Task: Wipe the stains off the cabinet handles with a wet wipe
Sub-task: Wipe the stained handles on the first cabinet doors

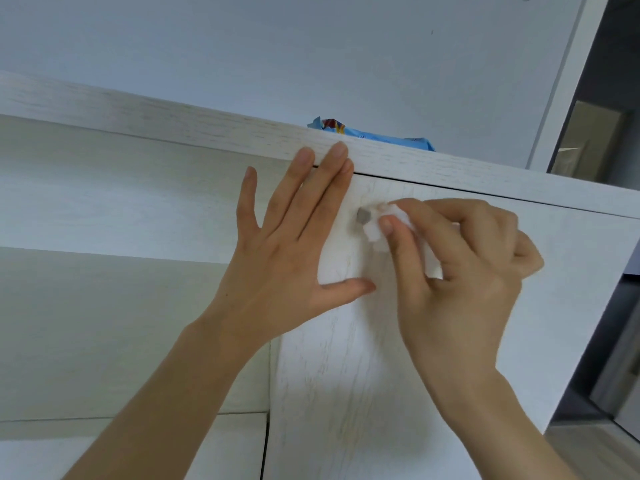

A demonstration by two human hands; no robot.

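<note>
- Shelf recess [104,202]: an open compartment of the white cabinet occupies the left side of the view, bounded above by the top board [173,129] of the cabinet.
- Left hand [291,244]: fingers straight and spread, palm laid flat against the upper left corner of the cabinet door [346,375]. The fingertips reach the lower edge of the top board. The thumb points right, toward the other hand. This hand holds nothing.
- Cabinet door: white wood-grain panel, shut, with a dark gap line between its upper edge and the top board.
- Handle [363,216]: a small grey knob near the top of the door, between the two hands. Its left face is exposed; its right side is covered by the wipe.
- Wet wipe [372,233]: white, folded, touching the right side of the handle.
- Right hand [460,268]: thumb and forefinger are curled and pinch the wet wipe, pressing it to the handle. The remaining fingers are curled behind.
- Wipe packet [374,135]: blue, lying on top of the cabinet, above the handle; only its upper part is visible over the board edge.
- Doorway [595,126]: a dim opening at the far right.
</note>
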